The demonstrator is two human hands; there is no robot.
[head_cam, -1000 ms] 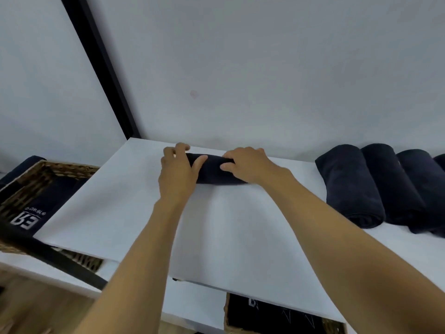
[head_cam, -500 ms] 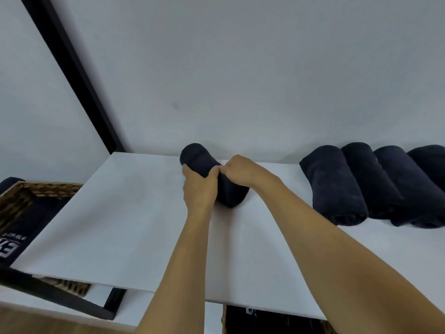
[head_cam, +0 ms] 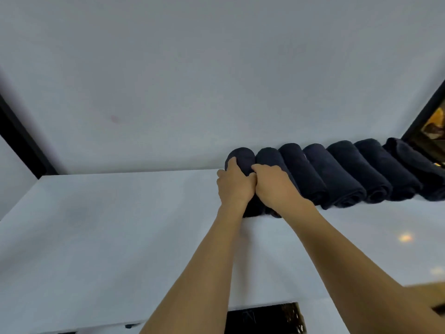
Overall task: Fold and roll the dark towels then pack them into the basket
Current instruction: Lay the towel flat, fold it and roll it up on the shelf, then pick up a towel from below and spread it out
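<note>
A rolled dark towel (head_cam: 242, 155) lies at the left end of a row of several rolled dark towels (head_cam: 342, 174) along the back of the white table (head_cam: 108, 237). My left hand (head_cam: 234, 185) grips this roll from its left side. My right hand (head_cam: 275, 188) grips it from the right, fingers curled down between it and the neighbouring roll (head_cam: 268, 155). The two hands touch each other over the roll and hide its near half. A wicker basket (head_cam: 297, 318) with dark cloth inside shows below the table's front edge.
A pale wall (head_cam: 216, 80) stands right behind the towel row. A black post (head_cam: 16, 138) runs up at the far left and a dark frame (head_cam: 423, 121) at the far right. The table's left part holds nothing.
Both hands turned the roll end-on and carried it right, up against the left end of the towel row. The view swung right, so the left basket has dropped out of sight.
</note>
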